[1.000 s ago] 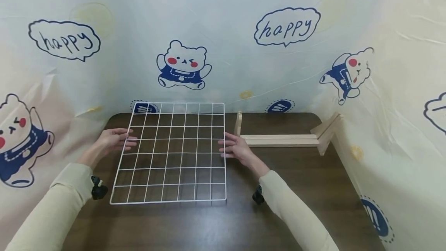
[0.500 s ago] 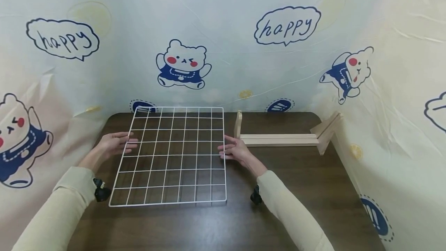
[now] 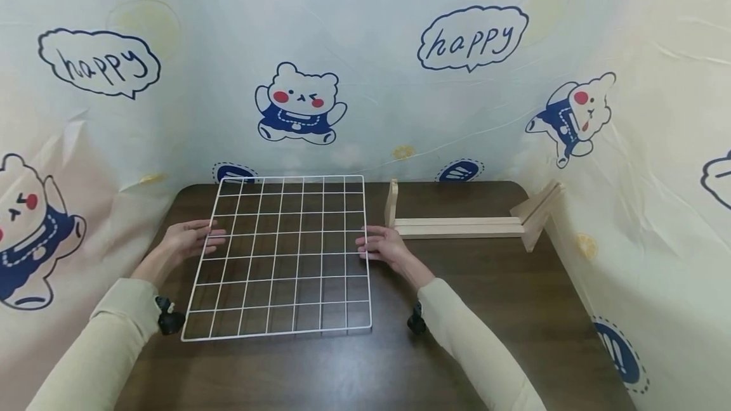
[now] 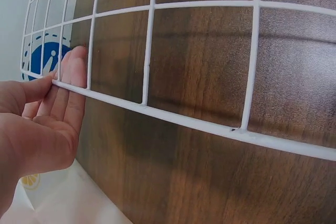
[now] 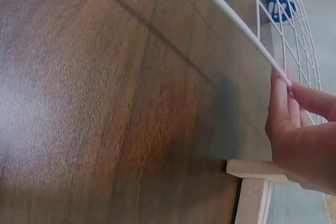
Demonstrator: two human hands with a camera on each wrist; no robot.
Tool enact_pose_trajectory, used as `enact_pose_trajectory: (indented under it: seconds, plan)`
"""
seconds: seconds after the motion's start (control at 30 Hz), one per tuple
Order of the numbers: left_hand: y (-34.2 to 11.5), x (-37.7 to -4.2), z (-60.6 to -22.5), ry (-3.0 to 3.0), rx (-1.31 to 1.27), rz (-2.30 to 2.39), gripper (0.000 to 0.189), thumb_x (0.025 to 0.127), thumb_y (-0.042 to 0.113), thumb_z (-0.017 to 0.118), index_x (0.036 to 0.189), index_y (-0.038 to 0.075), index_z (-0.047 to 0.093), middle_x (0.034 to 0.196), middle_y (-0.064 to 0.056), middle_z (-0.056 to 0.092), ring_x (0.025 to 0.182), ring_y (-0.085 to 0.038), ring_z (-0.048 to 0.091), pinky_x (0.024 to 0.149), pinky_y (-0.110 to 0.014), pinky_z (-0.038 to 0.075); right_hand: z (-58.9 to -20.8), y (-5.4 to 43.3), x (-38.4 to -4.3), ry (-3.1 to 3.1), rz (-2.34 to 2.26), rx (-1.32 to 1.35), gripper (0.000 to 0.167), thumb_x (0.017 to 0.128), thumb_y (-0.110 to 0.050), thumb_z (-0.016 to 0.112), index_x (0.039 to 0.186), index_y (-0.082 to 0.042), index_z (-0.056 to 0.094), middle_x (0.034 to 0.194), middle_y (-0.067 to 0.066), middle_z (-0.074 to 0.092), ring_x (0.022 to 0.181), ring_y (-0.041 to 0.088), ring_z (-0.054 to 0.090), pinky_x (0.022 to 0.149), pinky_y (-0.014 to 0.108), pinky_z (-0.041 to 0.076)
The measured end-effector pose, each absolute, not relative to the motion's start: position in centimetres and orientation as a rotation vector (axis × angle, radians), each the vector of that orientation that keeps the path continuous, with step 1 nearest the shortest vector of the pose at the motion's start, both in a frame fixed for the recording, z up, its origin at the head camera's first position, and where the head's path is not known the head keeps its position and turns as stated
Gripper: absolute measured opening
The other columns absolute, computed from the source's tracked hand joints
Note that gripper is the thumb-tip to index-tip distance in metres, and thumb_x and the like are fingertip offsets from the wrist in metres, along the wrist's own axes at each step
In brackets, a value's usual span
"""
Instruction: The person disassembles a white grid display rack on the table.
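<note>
A white wire grid panel (image 3: 286, 252) is held tilted over the dark wooden table, its far edge raised higher than its near edge. My left hand (image 3: 191, 240) pinches the panel's left side rod between thumb and fingers, the fingers reaching behind the mesh. On the opposite side my right hand (image 3: 389, 247) pinches the right side rod the same way. The left wrist view shows the left thumb on top of the rod (image 4: 194, 123) and the fingers beneath. In the right wrist view, the right thumb and fingers close on the rod (image 5: 241, 24).
Behind the right hand stands a pale wooden rack (image 3: 459, 228) with upright end pieces and a long crossbar. The brown table (image 3: 457, 335) has rounded far corners. A printed cloth (image 3: 377, 49) with bears hangs around the back and sides.
The panel's far edge has dropped a little, and both hands have lowered slightly with it. The grip on both side rods stays the same.
</note>
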State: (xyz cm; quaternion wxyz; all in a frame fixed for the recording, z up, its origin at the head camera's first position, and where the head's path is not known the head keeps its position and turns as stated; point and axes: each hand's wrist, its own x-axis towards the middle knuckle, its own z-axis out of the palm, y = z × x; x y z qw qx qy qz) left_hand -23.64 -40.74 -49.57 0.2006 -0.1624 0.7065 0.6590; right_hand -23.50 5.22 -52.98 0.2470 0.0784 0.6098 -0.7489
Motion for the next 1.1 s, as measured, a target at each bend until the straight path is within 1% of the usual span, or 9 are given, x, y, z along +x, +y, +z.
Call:
enact_pose_trajectory:
  seconds: [0.1,0.17,0.27,0.37,0.53,0.63,0.77,0.97,1.1]
  plan:
    - [-40.9,-23.7,-49.5,1.969,-0.468,1.842,0.048,0.105,0.006,0.031,0.148,-0.011,0.018,0.102,-0.006,0.072,0.094,-0.018,0.069,0.092,-0.042,0.051,-53.2,4.9,-23.5,1.694,-2.066,0.217,0.056,0.088,0.017,0.053,0.141,0.005,0.041,0.113,0.026,0.065,0.094,0.03,0.068,0.087,0.042,0.054]
    - [-40.8,-23.7,-49.5,1.965,-0.47,1.835,0.047,0.104,0.003,0.032,0.146,-0.013,0.019,0.103,-0.008,0.071,0.095,-0.019,0.069,0.092,-0.043,0.051,-53.4,4.8,-23.4,1.718,-2.078,0.218,0.055,0.088,0.017,0.053,0.141,0.006,0.041,0.112,0.025,0.065,0.094,0.032,0.068,0.085,0.041,0.054]
    - [-40.8,-23.7,-49.6,1.973,-0.481,1.819,0.047,0.102,-0.002,0.033,0.146,-0.013,0.019,0.099,-0.008,0.071,0.093,-0.021,0.07,0.094,-0.044,0.049,-53.7,4.6,-23.3,1.76,-2.084,0.223,0.055,0.087,0.017,0.054,0.14,0.008,0.041,0.109,0.024,0.067,0.095,0.035,0.068,0.084,0.04,0.055]
    - [-40.8,-23.7,-49.8,1.994,-0.461,1.8,0.05,0.1,-0.006,0.033,0.147,-0.013,0.017,0.099,-0.011,0.071,0.094,-0.023,0.07,0.095,-0.046,0.047,-54.0,4.5,-23.1,1.792,-2.075,0.234,0.055,0.087,0.017,0.055,0.14,0.008,0.041,0.109,0.024,0.067,0.095,0.035,0.068,0.083,0.04,0.055]
    - [-40.9,-23.7,-50.4,2.046,-0.401,1.751,0.051,0.102,-0.003,0.035,0.147,-0.013,0.014,0.112,-0.02,0.067,0.097,-0.026,0.069,0.093,-0.048,0.049,-54.2,4.4,-22.7,1.839,-2.041,0.225,0.055,0.087,0.017,0.055,0.139,0.007,0.042,0.112,0.026,0.065,0.095,0.034,0.068,0.084,0.04,0.055]
    - [-41.1,-23.6,-50.9,2.068,-0.366,1.712,0.052,0.103,0.0,0.036,0.147,-0.012,0.013,0.124,-0.027,0.059,0.096,-0.025,0.069,0.09,-0.049,0.051,-54.3,4.3,-22.6,1.852,-2.012,0.19,0.058,0.087,0.018,0.054,0.141,0.006,0.04,0.116,0.029,0.062,0.1,0.038,0.065,0.087,0.042,0.054]
    - [-41.3,-23.4,-51.3,2.094,-0.34,1.67,0.052,0.102,0.0,0.036,0.147,-0.013,0.013,0.133,-0.031,0.047,0.093,-0.023,0.07,0.086,-0.049,0.054,-54.5,4.1,-22.5,1.868,-1.979,0.143,0.062,0.086,0.021,0.054,0.143,0.005,0.037,0.122,0.031,0.058,0.104,0.042,0.062,0.086,0.043,0.054]
    - [-41.1,-23.3,-51.6,2.116,-0.356,1.665,0.052,0.102,0.0,0.037,0.148,-0.012,0.014,0.129,-0.029,0.053,0.093,-0.025,0.07,0.083,-0.048,0.055,-54.9,4.1,-22.8,1.859,-1.944,0.171,0.068,0.085,0.023,0.052,0.146,0.0,0.036,0.123,0.025,0.06,0.103,0.042,0.062,0.08,0.045,0.056]
    - [-41.0,-23.3,-52.0,2.129,-0.352,1.667,0.053,0.101,-0.003,0.037,0.148,-0.012,0.014,0.122,-0.028,0.06,0.094,-0.027,0.069,0.082,-0.047,0.055,-55.1,4.0,-22.8,1.895,-1.937,0.153,0.068,0.083,0.024,0.051,0.146,0.002,0.036,0.119,0.027,0.061,0.098,0.043,0.063,0.078,0.045,0.057]
